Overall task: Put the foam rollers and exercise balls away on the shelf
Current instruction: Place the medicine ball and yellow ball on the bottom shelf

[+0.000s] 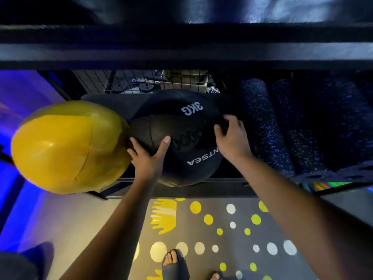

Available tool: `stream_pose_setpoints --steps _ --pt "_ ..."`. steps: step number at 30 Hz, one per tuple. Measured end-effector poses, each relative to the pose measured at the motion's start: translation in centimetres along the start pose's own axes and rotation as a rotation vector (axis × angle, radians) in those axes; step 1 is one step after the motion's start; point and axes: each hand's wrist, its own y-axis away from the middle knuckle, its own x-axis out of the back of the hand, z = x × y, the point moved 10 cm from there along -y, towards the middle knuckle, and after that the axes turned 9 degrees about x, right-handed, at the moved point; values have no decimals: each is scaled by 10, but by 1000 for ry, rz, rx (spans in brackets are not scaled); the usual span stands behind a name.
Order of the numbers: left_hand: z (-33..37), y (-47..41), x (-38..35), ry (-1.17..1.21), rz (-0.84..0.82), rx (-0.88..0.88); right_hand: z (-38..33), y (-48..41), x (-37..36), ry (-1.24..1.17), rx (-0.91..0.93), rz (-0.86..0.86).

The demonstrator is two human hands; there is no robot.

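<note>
While the left hand (148, 158) presses spread-fingered and the right hand (232, 138) curls over its right side, the black ball (181, 122) sits at the shelf (343, 172) edge, between yellow ball (66, 146) and foam rollers (262, 128): push evenly, deeper.

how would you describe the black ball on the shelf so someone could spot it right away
Find the dark shelf and look at the level under its thick beam. Between the big yellow ball on the left and the blue-speckled foam rollers on the right sits the black ball, with the left hand and right hand on it. It alone is black with white 3KG lettering.
</note>
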Motion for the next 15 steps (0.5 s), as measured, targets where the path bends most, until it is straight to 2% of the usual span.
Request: stream_pose_setpoints --steps 2,4,6,8,12,15 --pt "0 3 4 157 28 -53 13 -28 -1 -71 -108 -11" --pt "-8 11 18 193 149 -47 28 -48 -8 -55 -186 -77" --pt "-22 12 23 143 183 22 41 -55 -21 -11 -252 -185" --pt "-29 8 15 36 104 48 52 -55 -29 -2 -279 -203" --pt "-17 10 0 -211 76 -82 67 -57 -26 -30 -280 -108" --pt "0 20 -10 -159 119 -137 68 -65 -16 41 -243 -102"
